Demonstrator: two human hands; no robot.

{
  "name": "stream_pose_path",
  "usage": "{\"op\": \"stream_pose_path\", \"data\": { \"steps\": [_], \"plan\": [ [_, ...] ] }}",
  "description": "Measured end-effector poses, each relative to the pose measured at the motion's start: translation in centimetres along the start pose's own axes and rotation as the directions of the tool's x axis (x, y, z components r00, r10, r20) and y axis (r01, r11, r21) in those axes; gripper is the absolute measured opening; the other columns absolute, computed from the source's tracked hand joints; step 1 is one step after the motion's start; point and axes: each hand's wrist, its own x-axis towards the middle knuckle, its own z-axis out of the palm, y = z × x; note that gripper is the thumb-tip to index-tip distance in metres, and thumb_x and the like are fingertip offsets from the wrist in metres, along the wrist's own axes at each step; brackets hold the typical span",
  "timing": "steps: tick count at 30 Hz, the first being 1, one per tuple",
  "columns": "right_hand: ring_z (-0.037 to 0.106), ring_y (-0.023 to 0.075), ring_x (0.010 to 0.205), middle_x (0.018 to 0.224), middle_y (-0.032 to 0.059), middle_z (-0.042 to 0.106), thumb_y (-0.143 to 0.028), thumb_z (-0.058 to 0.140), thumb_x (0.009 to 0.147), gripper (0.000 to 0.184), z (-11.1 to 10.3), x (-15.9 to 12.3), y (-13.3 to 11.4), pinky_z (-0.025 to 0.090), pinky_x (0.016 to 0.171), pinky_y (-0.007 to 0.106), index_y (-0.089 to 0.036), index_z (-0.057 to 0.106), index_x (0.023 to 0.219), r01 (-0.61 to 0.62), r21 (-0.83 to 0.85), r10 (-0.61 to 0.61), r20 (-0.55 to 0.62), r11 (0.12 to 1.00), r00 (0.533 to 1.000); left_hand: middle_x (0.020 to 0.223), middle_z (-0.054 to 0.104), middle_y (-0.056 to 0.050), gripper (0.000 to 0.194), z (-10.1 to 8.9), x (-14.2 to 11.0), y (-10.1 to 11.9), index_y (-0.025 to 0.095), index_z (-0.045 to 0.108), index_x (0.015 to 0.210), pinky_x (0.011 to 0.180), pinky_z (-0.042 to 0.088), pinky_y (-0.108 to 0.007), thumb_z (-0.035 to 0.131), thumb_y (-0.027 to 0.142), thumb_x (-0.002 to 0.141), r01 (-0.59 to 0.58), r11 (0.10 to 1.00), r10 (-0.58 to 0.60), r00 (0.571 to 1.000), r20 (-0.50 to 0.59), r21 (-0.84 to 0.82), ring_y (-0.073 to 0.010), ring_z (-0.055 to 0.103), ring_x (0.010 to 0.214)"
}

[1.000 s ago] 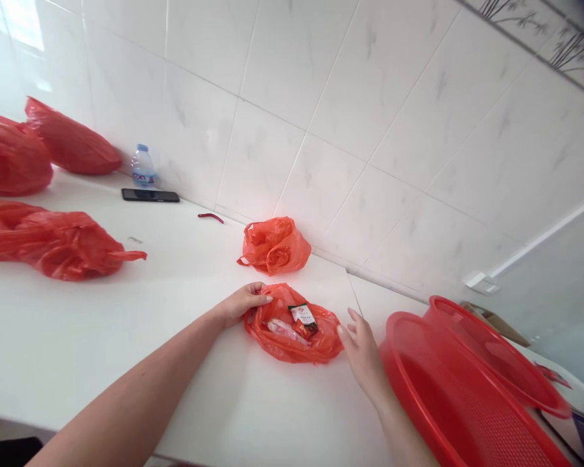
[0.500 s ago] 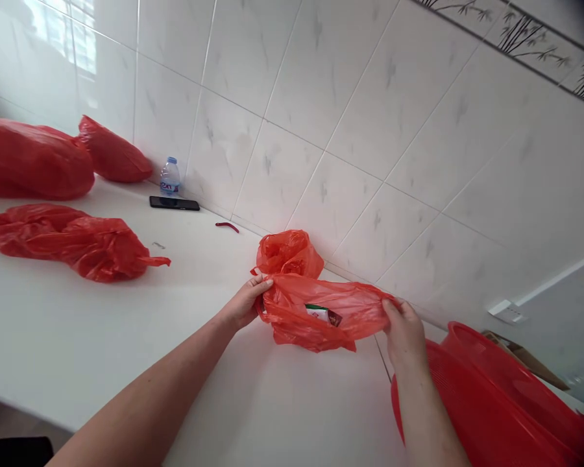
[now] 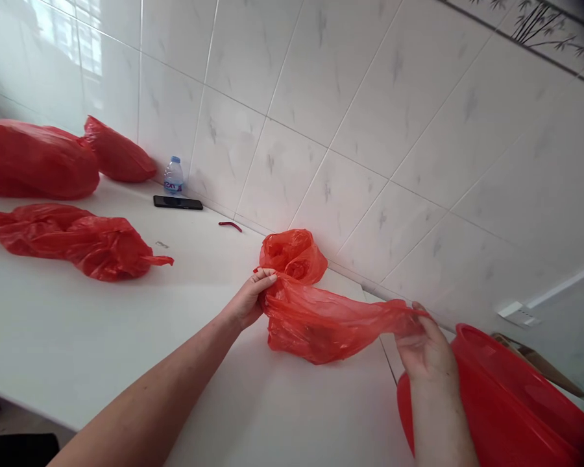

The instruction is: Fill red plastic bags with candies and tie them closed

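Observation:
A thin red plastic bag (image 3: 316,327) is stretched sideways between my two hands, low over the white table. My left hand (image 3: 253,295) pinches its left end between thumb and fingers. On the other side my right hand (image 3: 423,340) grips the bag's drawn-out right end, with part of the film lying over the fingers. The bag's mouth looks gathered, and a dark shape shows faintly through the film; I cannot make out what it is. Just behind the bag, against the wall, sits another crumpled red plastic bag (image 3: 294,256).
A knotted red bag (image 3: 78,240) lies at left, with fuller red bags (image 3: 34,159) behind it. By the tiled wall are a small water bottle (image 3: 173,175), a phone (image 3: 178,203) and a dark red strip (image 3: 230,226). Red plastic basins (image 3: 506,395) stand at right.
My right hand has moved right and slightly down, pulling the bag's edge out longer. The mouth has drawn together, and the small white and green packet seen inside is now covered.

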Motion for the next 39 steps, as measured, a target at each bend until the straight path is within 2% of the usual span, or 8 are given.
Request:
{"op": "stream_pose_path", "data": {
  "steps": [4, 11, 16, 20, 22, 25, 31, 39],
  "plan": [
    [0.052, 0.0068, 0.05, 0.057, -0.0056, 0.054, -0.01, 0.058, 0.059, 0.009, 0.4, -0.4, -0.8, 0.045, 0.041, 0.016, -0.016, 0.052, 0.061, 0.028, 0.039, -0.028, -0.003, 0.999, 1.0, 0.078, 0.065, 0.001, 0.027, -0.5, 0.3, 0.4, 0.019, 0.058, 0.099, 0.056, 0.047, -0.018, 0.07, 0.021, 0.074, -0.027, 0.996, 0.032, 0.998, 0.052, -0.082, -0.0076, 0.06, 0.059],
    [0.064, 0.0196, 0.088, 0.088, 0.0057, 0.065, -0.017, 0.057, 0.067, 0.009, 1.3, -0.5, -0.7, 0.054, 0.074, 0.035, -0.02, 0.052, 0.074, 0.222, -0.048, -0.226, -0.105, 0.974, 0.968, 0.083, 0.066, 0.001, 0.038, -0.8, 0.3, 0.4, 0.021, 0.058, 0.106, 0.066, 0.049, -0.02, 0.071, 0.011, 0.072, -0.018, 0.995, 0.029, 0.994, 0.103, -0.102, -0.0086, 0.062, 0.071],
    [0.038, 0.0066, 0.041, 0.048, -0.01, 0.034, -0.022, 0.053, 0.074, 0.004, 3.1, -2.3, -0.2, 0.043, 0.047, 0.022, -0.024, 0.049, 0.073, 0.355, -0.056, -0.347, 0.119, 0.933, 0.93, 0.087, 0.066, -0.001, 0.041, -0.2, 0.1, -0.9, 0.02, 0.06, 0.101, 0.065, 0.047, -0.021, 0.077, 0.013, 0.065, 0.104, 0.992, -0.113, 0.982, 0.154, 0.065, -0.0084, 0.061, 0.067],
    [0.028, 0.0061, 0.041, 0.047, -0.0092, 0.034, -0.024, 0.052, 0.074, 0.011, 4.9, -6.0, 3.1, 0.027, 0.04, 0.019, -0.023, 0.059, 0.083, 0.3, -0.421, 0.033, 0.624, 0.856, 0.781, 0.075, 0.064, 0.0, 0.035, 0.1, -0.1, -2.0, 0.018, 0.06, 0.095, 0.061, 0.045, -0.023, 0.078, 0.02, 0.065, 0.174, 0.947, -0.215, 0.968, 0.128, 0.271, -0.0092, 0.059, 0.061],
    [0.034, 0.0081, 0.046, 0.053, -0.0074, 0.04, -0.02, 0.051, 0.073, 0.032, 5.3, -7.8, 5.6, 0.032, 0.045, 0.022, -0.025, 0.061, 0.103, 0.353, -0.615, 0.278, 0.698, 0.705, 0.66, 0.068, 0.062, 0.001, 0.033, 0.1, -0.1, -2.2, 0.018, 0.059, 0.092, 0.059, 0.044, -0.023, 0.077, 0.028, 0.066, 0.16, 0.917, -0.205, 0.975, 0.088, 0.366, -0.0098, 0.057, 0.058],
    [0.036, 0.0116, 0.05, 0.055, -0.0072, 0.038, -0.018, 0.048, 0.074, 0.06, 5.1, -9.6, 8.7, 0.037, 0.05, 0.025, -0.031, 0.043, 0.132, 0.426, -0.662, 0.368, 0.721, 0.616, 0.588, 0.062, 0.06, 0.002, 0.033, -0.2, 0.1, -2.1, 0.017, 0.058, 0.09, 0.052, 0.041, -0.02, 0.074, 0.037, 0.068, 0.107, 0.89, -0.129, 0.991, 0.019, 0.443, -0.0093, 0.055, 0.055],
    [0.051, 0.0164, 0.067, 0.073, -0.0013, 0.052, -0.024, 0.042, 0.084, 0.066, 3.3, -9.7, 10.6, 0.045, 0.061, 0.03, -0.027, 0.018, 0.145, 0.39, -0.645, 0.327, 0.71, 0.657, 0.623, 0.058, 0.053, 0.006, 0.026, -0.4, 0.4, -2.1, 0.018, 0.055, 0.082, 0.041, 0.031, -0.014, 0.07, 0.038, 0.074, 0.099, 0.962, -0.087, 0.994, -0.062, 0.254, -0.0013, 0.041, 0.04],
    [0.047, 0.0155, 0.06, 0.065, -0.0034, 0.047, -0.037, 0.04, 0.09, 0.066, 2.1, -9.0, 11.3, 0.044, 0.061, 0.029, -0.023, 0.011, 0.147, 0.439, -0.606, 0.165, 0.691, 0.664, 0.704, 0.086, 0.065, -0.002, 0.028, 0.6, -0.4, -2.6, 0.018, 0.062, 0.095, 0.073, 0.05, -0.023, 0.075, 0.02, 0.071, 0.145, 0.979, -0.158, 0.984, 0.083, 0.14, -0.0097, 0.062, 0.074]
  ]
}}
